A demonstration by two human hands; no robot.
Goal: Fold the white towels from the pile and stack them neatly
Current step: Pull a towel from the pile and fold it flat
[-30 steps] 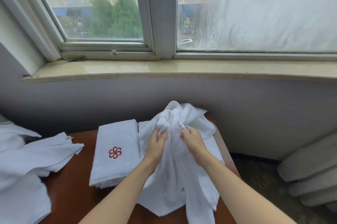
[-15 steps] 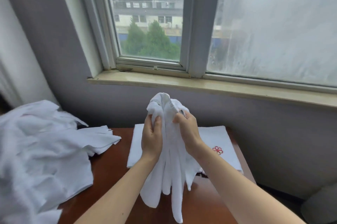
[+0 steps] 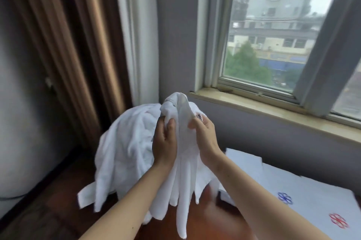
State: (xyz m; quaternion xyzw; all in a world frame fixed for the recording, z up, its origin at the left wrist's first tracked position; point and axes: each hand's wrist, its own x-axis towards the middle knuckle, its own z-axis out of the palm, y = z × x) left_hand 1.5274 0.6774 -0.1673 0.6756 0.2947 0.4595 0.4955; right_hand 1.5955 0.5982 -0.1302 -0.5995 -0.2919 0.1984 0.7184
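Gripping a bunched white towel near its top, the left hand and right hand sit close together, fingers curled into soft terry hanging in limp pleats above the wooden table. Likely step: finding its corners; next, spreading it flat. The rumpled pile sits behind, flat folded towels at right

Held towel is seen as plain white, w/ a small white tag printed in dark lettering. Pile is likewise plain white. Folded towels are white, marked w/ a blue pinwheel emblem & a red one. Worktop is finished in reddish-brown wood. Curtain is coloured brown, wall grey, sill beige.
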